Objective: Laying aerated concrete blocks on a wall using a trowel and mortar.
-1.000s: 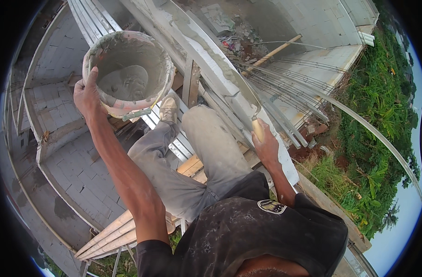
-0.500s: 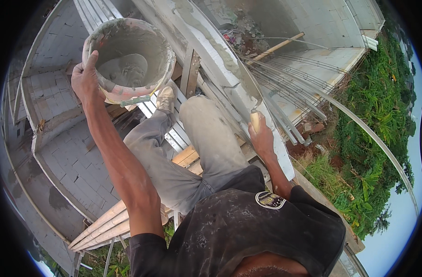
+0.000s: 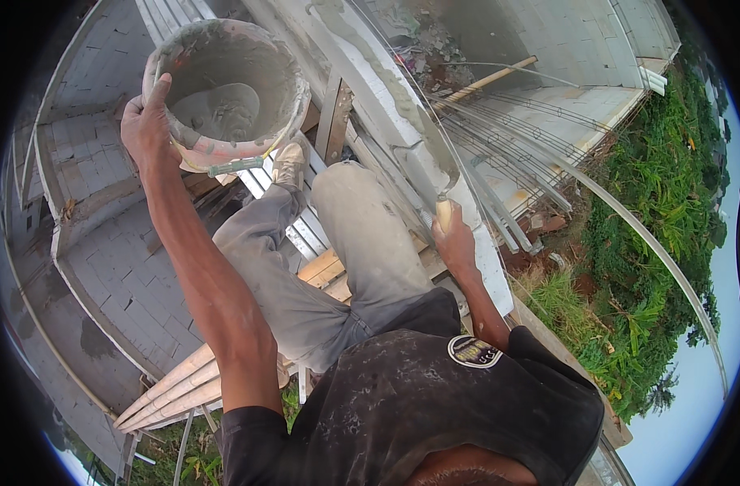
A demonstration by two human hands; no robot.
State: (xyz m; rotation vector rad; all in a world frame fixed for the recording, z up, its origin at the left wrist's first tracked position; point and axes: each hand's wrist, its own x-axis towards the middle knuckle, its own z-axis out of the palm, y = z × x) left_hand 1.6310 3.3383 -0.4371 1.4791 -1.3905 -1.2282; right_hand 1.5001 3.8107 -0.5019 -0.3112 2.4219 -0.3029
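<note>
My left hand (image 3: 149, 125) grips the rim of a mortar-smeared bucket (image 3: 293, 121), thumb over the edge. Wet grey mortar (image 3: 232, 117) lies in the bottom of the bucket, and its wire handle with a green grip (image 3: 236, 167) hangs at the near side. The light wooden handle of a trowel (image 3: 444, 212) is closed inside my right hand (image 3: 457, 243). The trowel's blade shows only in part, against the top of a pale block wall (image 3: 410, 158). A strip of grey mortar (image 3: 394, 97) runs along that top, beyond the trowel.
Metal channels (image 3: 305, 231) and wooden planks (image 3: 325, 271) lie under my legs. Bamboo poles (image 3: 175, 389) stick out at the lower left. Right of the wall are steel bars (image 3: 540, 117), a long bent strip (image 3: 645, 231) and green plants (image 3: 645, 267) far below.
The trowel and my right hand have shifted very slightly left in the picture. The bucket stays in my left hand, a little higher in view.
</note>
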